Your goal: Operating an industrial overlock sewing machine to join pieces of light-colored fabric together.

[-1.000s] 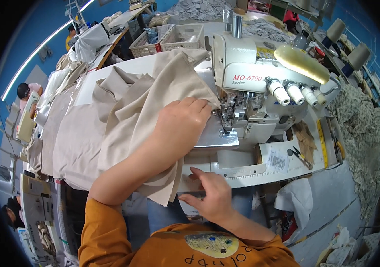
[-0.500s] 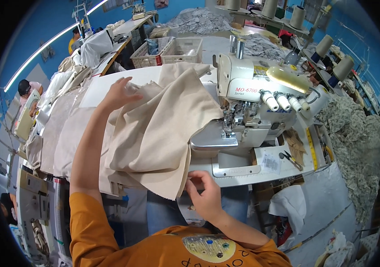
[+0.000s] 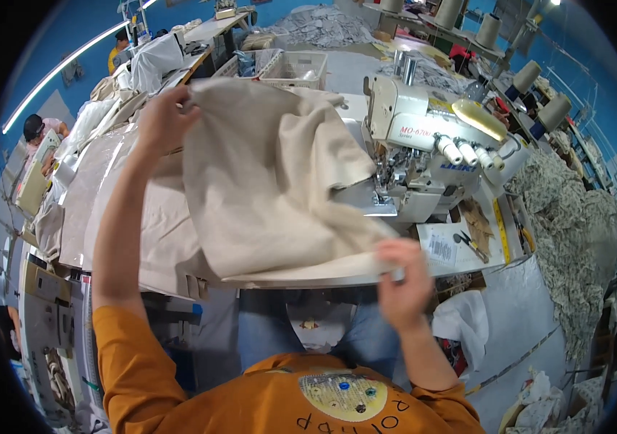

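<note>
A beige fabric piece [image 3: 258, 181] is spread between my two hands over the sewing table. My left hand [image 3: 169, 119] is closed on its far left corner, lifted above the tabletop. My right hand [image 3: 404, 278], smeared by motion, pinches the near right corner beyond the table's front edge. The fabric's right side lies beside the needle and presser foot area of a white overlock sewing machine [image 3: 413, 130]; folds hide part of its plate. More beige fabric [image 3: 156, 231] lies on the table under and left of the held piece.
Thread snips [image 3: 471, 247] and a yellow measuring tape [image 3: 502, 230] lie on the table right of the machine. White plastic crates [image 3: 295, 70] stand behind. A large heap of patterned fabric [image 3: 569, 231] is at the right, and thread cones [image 3: 522, 78] stand at the back right.
My left hand has closed on the fabric's far corner and raised it. My right hand has swung right and up with the near corner, spreading the piece wider.
</note>
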The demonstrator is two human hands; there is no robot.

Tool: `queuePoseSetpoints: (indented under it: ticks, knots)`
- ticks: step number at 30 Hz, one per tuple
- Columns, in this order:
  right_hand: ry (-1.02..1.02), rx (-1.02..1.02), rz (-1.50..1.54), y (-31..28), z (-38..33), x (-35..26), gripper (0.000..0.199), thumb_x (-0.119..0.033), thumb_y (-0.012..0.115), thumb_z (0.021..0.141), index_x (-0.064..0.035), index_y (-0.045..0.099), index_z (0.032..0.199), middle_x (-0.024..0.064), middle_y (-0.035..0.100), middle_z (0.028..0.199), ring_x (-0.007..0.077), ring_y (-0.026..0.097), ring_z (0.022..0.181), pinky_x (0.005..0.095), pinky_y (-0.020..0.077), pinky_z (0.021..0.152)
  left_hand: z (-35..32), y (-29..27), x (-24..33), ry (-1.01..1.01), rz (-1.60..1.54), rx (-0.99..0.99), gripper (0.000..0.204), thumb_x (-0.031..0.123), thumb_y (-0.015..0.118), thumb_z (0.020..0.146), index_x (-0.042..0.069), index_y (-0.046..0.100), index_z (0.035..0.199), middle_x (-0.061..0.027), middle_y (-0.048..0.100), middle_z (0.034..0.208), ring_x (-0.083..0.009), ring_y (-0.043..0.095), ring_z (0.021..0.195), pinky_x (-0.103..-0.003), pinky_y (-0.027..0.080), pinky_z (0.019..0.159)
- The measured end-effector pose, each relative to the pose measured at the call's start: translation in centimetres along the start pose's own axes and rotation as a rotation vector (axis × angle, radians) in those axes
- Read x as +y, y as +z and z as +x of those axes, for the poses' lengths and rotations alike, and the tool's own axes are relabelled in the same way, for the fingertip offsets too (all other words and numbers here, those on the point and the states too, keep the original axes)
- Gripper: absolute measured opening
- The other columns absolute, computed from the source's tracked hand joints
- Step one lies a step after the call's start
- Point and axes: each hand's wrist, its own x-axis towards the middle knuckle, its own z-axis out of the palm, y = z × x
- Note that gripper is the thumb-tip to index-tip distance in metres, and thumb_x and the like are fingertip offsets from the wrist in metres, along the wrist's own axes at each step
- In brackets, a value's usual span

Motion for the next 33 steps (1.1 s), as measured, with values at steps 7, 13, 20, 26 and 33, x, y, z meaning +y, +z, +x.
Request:
queuePoseSetpoints:
  ticks: [7,13,20,26,33]
  knots:
    - [0.592,0.461,0.656,-1.9,-2.2,1.0,0.078,-0.021,0.071,0.085,-0.0005,0.024,0.145,0.0175,0.036,0.146,0.0278,0.043,0.128,0.0407,0.0416,0.099,-7.5,-6.3,1.5,-0.268,-0.017,-0.282,0.037,0.013,0.064,0.076,0.005,0.053,0.11,-0.0111,0.061,0.083,-0.0246,0.06,0.077,-0.04,0.047,0.072]
    - [0.687,0.201,0.24,0.7,-3.0,1.7,0.073,-0.016,0.074,0.085,0.0005,0.032,0.142,0.0156,0.057,0.127,0.0178,0.057,0.108,0.0275,0.0449,0.089,-8.1,-3.4,-2.2,-0.319,-0.107,-0.581,0.071,0.028,0.071,0.08,0.01,0.043,0.142,-0.0249,0.058,0.127,-0.0345,0.059,0.115,-0.039,0.047,0.095]
    - [0.752,0.261,0.257,-0.3,-1.4,2.1,0.019,-0.015,0.064,0.095,0.0004,0.065,0.105,0.0054,0.066,0.098,0.01,0.059,0.087,0.0238,0.0488,0.078,-7.4,-3.9,-1.5,-0.203,-0.36,-0.409,0.056,0.015,0.07,0.077,0.003,0.056,0.13,-0.0158,0.062,0.12,-0.0243,0.059,0.111,-0.033,0.044,0.097]
    - [0.741,0.604,0.574,-1.1,1.7,4.9,0.016,-0.015,0.061,0.097,-0.0021,0.065,0.106,0.0027,0.064,0.1,0.0086,0.057,0.087,0.0222,0.0466,0.081,-12.8,-7.8,3.1,-0.06,-0.179,0.08,0.039,-0.001,0.065,0.073,0.002,0.065,0.112,-0.0112,0.065,0.101,-0.0238,0.063,0.092,-0.029,0.049,0.083]
    - [0.335,0.072,0.08,-1.5,3.0,2.4,0.01,-0.007,0.066,0.092,-0.0013,0.067,0.1,0.0012,0.068,0.09,0.0089,0.06,0.083,0.0221,0.0477,0.076,-12.7,-8.0,4.0,0.113,0.235,-0.13,0.06,0.023,0.074,0.075,0.008,0.056,0.131,-0.0152,0.059,0.128,-0.0321,0.057,0.117,-0.036,0.045,0.099]
